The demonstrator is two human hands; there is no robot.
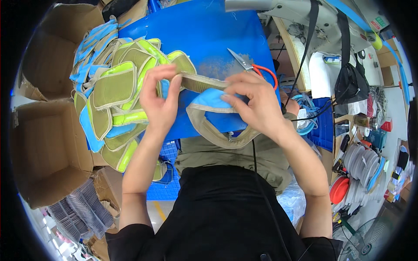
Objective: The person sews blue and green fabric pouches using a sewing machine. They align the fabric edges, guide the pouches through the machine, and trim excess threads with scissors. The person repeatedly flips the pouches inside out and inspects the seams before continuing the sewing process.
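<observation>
A sewn fabric piece (201, 122) with olive mesh, blue lining and beige edging is stretched between my two hands above the blue table (191, 24). My left hand (159, 98) pinches one end of its mesh strip between thumb and fingers. At the other end, my right hand (259, 102) grips the edge by the blue lining. The beige band loops down towards my lap, and a small metal zipper pull (230, 135) seems to hang at its lower curve. Just beyond my right hand lie scissors (248, 65) with red handles, their blades partly apart.
A heap of olive and lime-green sewn pieces (115, 87) covers the table's left side, with blue and beige ones (93, 48) behind. Cardboard boxes (48, 152) stand at left. A pale sewing machine (296, 11) is at far right, with a black bag (350, 85) hanging nearby.
</observation>
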